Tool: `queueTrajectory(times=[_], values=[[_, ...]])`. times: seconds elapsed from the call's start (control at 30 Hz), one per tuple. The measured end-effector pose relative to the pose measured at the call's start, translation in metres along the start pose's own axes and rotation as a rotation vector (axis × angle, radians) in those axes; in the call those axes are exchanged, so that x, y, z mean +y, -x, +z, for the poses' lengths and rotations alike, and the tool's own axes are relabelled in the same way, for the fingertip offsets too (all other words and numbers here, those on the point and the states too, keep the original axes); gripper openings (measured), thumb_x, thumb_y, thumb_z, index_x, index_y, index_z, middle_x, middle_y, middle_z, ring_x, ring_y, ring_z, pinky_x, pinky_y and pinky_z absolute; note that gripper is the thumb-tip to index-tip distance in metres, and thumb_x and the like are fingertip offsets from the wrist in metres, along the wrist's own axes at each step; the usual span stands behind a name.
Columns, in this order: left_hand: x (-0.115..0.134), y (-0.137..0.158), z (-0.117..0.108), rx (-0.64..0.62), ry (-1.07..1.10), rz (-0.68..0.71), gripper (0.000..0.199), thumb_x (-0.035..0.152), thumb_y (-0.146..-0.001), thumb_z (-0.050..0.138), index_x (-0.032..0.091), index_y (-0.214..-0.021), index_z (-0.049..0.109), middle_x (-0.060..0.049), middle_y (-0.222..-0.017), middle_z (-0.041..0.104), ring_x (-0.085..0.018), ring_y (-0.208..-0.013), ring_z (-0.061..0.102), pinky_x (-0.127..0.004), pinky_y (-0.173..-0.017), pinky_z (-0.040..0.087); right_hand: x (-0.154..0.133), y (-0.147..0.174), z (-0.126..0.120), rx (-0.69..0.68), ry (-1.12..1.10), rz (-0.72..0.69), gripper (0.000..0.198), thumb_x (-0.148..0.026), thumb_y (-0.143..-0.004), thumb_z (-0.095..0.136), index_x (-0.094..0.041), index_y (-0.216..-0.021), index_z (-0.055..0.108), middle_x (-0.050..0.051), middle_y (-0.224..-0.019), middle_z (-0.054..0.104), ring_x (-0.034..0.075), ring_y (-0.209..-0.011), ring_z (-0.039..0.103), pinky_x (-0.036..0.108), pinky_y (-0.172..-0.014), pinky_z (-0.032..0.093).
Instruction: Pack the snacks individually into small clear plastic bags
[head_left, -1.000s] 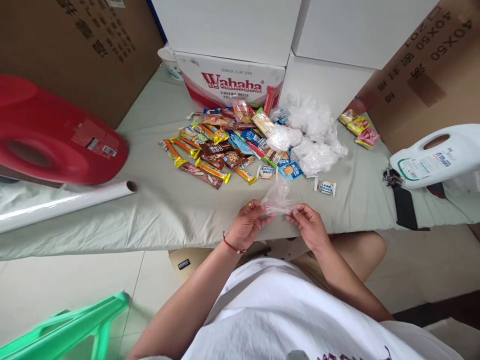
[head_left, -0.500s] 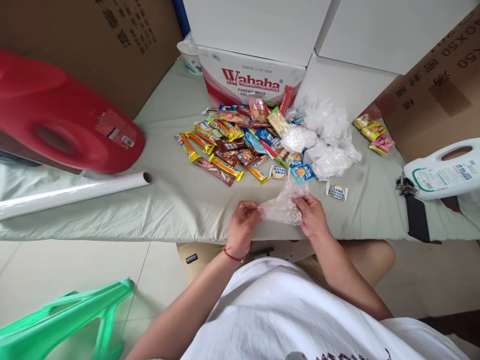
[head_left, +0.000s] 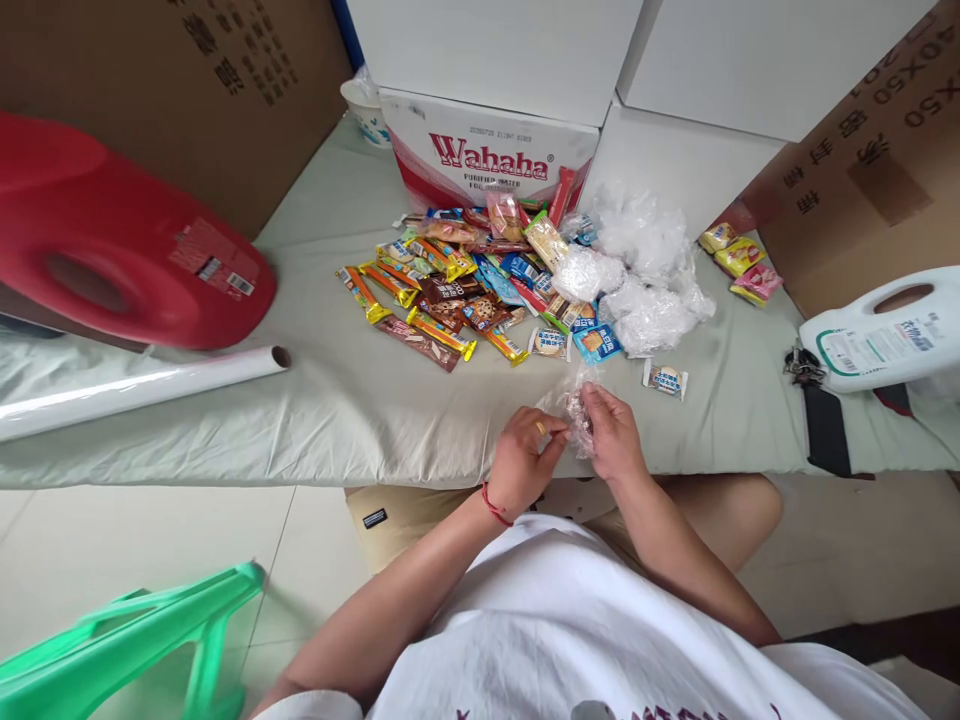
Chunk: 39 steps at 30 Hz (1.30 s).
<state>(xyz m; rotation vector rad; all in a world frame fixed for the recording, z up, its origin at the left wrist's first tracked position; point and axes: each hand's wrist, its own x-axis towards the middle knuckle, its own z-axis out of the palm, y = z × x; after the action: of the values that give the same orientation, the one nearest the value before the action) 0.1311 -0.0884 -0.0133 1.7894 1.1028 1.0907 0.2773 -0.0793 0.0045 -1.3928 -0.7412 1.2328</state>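
A crumpled clear plastic bag (head_left: 576,408) is between my two hands, just above the near part of the cloth. My right hand (head_left: 613,428) grips its right side, thumb and fingers closed on the film. My left hand (head_left: 527,455), with a ring and a red string bracelet, pinches the bag's lower left side. Just beyond lie a small white biscuit packet (head_left: 550,343) and a blue biscuit packet (head_left: 598,343). Another white biscuit packet (head_left: 665,379) lies to the right. A heap of wrapped snack bars (head_left: 450,290) spreads farther back, beside a pile of crumpled clear plastic bags (head_left: 649,285).
A red detergent jug (head_left: 142,240) and a white roll (head_left: 142,390) lie at left. The Wahaha carton (head_left: 491,150) stands behind the snacks. On the right are yellow and pink packets (head_left: 741,262), a white detergent bottle (head_left: 885,330) and a black phone (head_left: 827,430). A green stool (head_left: 150,640) stands lower left.
My left hand has moved right, close to my right hand. The plastic bag, stretched between them before, is now bunched up. The whole view has shifted slightly.
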Motion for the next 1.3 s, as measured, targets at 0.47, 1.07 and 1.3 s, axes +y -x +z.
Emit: queueTrajectory(times=[0.47,1.07,1.3], values=[[-0.028,-0.002,-0.083,0.435,0.701,-0.621,0.036,0.046,-0.070,0.088,0.022,-0.081,0.063,0.003,-0.072,0.057,-0.011,-0.065,0.051,-0.022,-0.061,0.044,0.016,0.001,-0.048,0.125,0.047,0.021,0.045,-0.062,-0.071,0.085,-0.022,-0.079,0.064,-0.007,-0.057,0.048,0.009,-0.048,0.035,0.024,-0.042,0.025],[-0.028,0.032,-0.102,0.220,0.470,-0.768,0.045,0.056,-0.069,0.089,0.017,-0.079,0.071,-0.005,-0.083,0.071,-0.013,-0.073,0.063,-0.024,-0.070,0.050,-0.024,-0.027,-0.029,-0.269,0.591,-0.383,0.059,-0.041,-0.085,0.078,-0.029,-0.141,0.063,0.010,-0.140,0.061,0.013,-0.067,0.053,0.031,-0.062,0.050],[-0.012,0.047,-0.113,0.119,0.523,-0.675,0.033,0.048,-0.072,0.089,0.018,-0.077,0.075,-0.012,-0.103,0.075,-0.021,-0.089,0.067,-0.030,-0.079,0.056,0.003,-0.069,0.028,-0.493,0.251,-0.065,0.034,-0.045,-0.072,0.083,-0.021,-0.095,0.077,-0.002,-0.078,0.068,0.010,-0.059,0.047,0.023,-0.055,0.038]])
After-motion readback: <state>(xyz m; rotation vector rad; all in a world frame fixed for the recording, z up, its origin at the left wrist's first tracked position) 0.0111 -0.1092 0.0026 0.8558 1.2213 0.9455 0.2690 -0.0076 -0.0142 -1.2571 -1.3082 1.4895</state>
